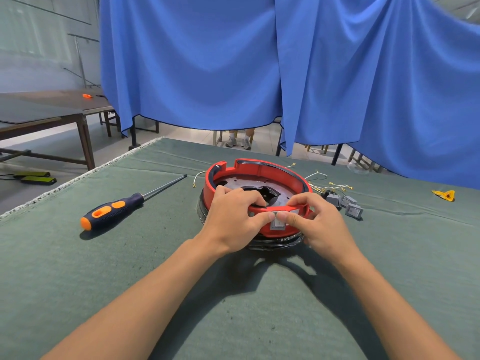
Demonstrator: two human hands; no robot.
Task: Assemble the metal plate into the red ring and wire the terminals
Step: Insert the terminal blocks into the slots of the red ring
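A red ring [255, 169] stands on the green table cloth with a round metal plate [262, 184] lying inside it. A grey switch [277, 225] sits in the ring's near wall. My left hand [233, 216] grips the near rim, fingers curled inside the ring, thumb pressing the switch's top edge. My right hand [315, 220] grips the rim from the right, its thumb meeting the left thumb on the switch. White wires with yellow ring terminals [335, 186] trail out behind the ring on the right.
A screwdriver [122, 206] with a dark and orange handle lies left of the ring. Several loose grey switches [348, 205] lie to the right. A yellow scrap [444, 195] rests far right. Blue curtains [233, 61] hang behind the table's far edge.
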